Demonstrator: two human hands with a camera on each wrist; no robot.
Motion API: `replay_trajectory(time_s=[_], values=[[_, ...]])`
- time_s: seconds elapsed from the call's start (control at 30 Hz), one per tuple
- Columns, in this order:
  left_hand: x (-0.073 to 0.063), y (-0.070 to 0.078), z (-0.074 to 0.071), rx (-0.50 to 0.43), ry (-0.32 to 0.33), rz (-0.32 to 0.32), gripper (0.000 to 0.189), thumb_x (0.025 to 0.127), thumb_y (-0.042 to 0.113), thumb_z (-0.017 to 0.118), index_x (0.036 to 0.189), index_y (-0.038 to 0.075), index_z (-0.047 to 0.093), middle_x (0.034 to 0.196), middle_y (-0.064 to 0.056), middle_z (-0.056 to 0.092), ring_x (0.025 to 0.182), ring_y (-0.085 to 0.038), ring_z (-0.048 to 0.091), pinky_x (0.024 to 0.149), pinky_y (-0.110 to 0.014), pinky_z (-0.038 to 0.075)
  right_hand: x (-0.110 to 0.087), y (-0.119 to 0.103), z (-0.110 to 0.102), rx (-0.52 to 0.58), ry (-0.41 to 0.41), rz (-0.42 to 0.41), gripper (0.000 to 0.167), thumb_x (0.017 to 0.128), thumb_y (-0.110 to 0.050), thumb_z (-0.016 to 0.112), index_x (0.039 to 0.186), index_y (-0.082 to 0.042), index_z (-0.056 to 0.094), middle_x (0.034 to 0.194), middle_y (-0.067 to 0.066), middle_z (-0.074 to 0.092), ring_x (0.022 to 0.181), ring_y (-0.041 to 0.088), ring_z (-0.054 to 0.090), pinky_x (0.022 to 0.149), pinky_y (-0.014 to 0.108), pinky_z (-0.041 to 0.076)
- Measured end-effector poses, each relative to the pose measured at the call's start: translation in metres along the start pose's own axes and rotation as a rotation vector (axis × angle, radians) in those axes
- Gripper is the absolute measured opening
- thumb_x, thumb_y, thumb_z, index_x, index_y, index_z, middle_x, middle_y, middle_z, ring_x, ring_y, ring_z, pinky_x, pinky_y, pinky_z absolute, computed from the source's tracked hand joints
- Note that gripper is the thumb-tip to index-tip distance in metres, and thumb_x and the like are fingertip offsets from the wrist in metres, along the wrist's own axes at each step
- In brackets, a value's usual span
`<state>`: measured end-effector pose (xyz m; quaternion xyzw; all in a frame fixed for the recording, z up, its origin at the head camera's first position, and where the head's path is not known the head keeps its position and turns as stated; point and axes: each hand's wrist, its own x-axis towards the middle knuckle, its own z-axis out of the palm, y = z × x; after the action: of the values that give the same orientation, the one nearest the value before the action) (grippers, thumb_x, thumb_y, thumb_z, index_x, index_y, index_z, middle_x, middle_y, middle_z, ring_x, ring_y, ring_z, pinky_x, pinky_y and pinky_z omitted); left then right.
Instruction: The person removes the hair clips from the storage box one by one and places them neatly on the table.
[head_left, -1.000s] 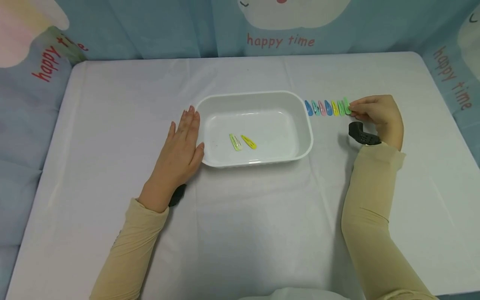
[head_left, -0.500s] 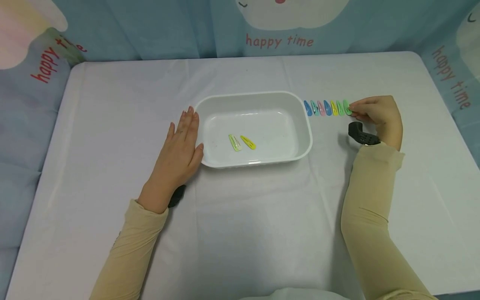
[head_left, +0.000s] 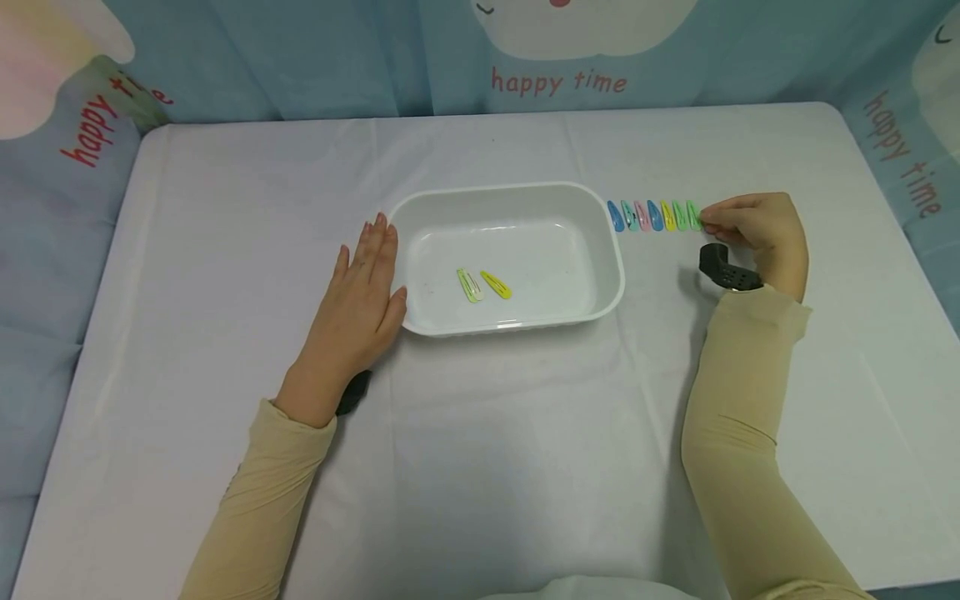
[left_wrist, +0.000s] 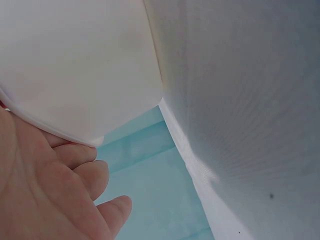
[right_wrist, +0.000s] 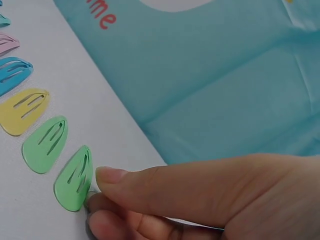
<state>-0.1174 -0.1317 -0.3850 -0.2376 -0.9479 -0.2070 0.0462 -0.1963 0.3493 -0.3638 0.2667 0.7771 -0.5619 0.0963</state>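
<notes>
In the head view my left hand [head_left: 352,308] lies with straight fingers along the left side of a white plastic basin [head_left: 517,327]. Its fingers meet the basin wall in the left wrist view. A yellow snap hair clip [head_left: 497,285] and a pale green one [head_left: 470,286] lie inside the basin. To the right of it, several coloured hair clips stand in a neat row. My right hand [head_left: 757,225] is at the row's right end. Its fingertips are at the side edge of the last green clip [right_wrist: 74,181], which lies on the cloth, outside the thumb's grasp.
More of the row shows in the right wrist view: another green clip [right_wrist: 46,145], a yellow clip [right_wrist: 24,112] and a blue clip [right_wrist: 15,74]. White cloth [head_left: 487,450] covers the table. A blue printed curtain [head_left: 337,58] borders its back and sides.
The last green clip has turned slightly to line up with the row, and my right fingertips have shifted slightly right along its edge. My left hand and the basin stay put.
</notes>
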Motion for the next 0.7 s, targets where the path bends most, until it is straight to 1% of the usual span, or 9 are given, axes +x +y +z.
replay_trajectory(time_s=[0.13, 0.27, 0.7], values=[[-0.0006, -0.0002, 0.0005, 0.0, 0.007, 0.002, 0.062, 0.096, 0.019, 0.035, 0.149, -0.005, 0.012, 0.156, -0.016, 0.006, 0.144, -0.024, 0.004, 0.112, -0.052, 0.008, -0.002, 0.0, -0.0014, 0.033, -0.017, 0.009, 0.017, 0.083, -0.009, 0.071, 0.068, -0.016, 0.075, 0.066, -0.006, 0.067, 0.06, 0.005, 0.062, 0.057, 0.016, 0.05], [-0.0005, -0.0003, 0.0009, 0.0, 0.011, 0.007, 0.062, 0.096, 0.019, 0.035, 0.149, -0.005, 0.012, 0.156, -0.016, 0.006, 0.144, -0.024, 0.004, 0.112, -0.052, 0.008, -0.0031, 0.0003, -0.0016, 0.068, -0.019, 0.02, 0.014, 0.082, -0.007, 0.071, 0.07, -0.013, 0.075, 0.068, -0.004, 0.068, 0.061, 0.007, 0.062, 0.057, 0.017, 0.05], [-0.001, -0.0011, 0.0008, 0.001, 0.007, 0.012, 0.062, 0.097, 0.02, 0.035, 0.149, -0.005, 0.012, 0.156, -0.016, 0.005, 0.144, -0.024, 0.004, 0.112, -0.051, 0.008, -0.0059, -0.0022, -0.0009, 0.131, -0.032, 0.005, 0.016, 0.083, -0.001, 0.068, 0.07, -0.008, 0.074, 0.068, -0.001, 0.068, 0.06, 0.009, 0.064, 0.057, 0.018, 0.051]])
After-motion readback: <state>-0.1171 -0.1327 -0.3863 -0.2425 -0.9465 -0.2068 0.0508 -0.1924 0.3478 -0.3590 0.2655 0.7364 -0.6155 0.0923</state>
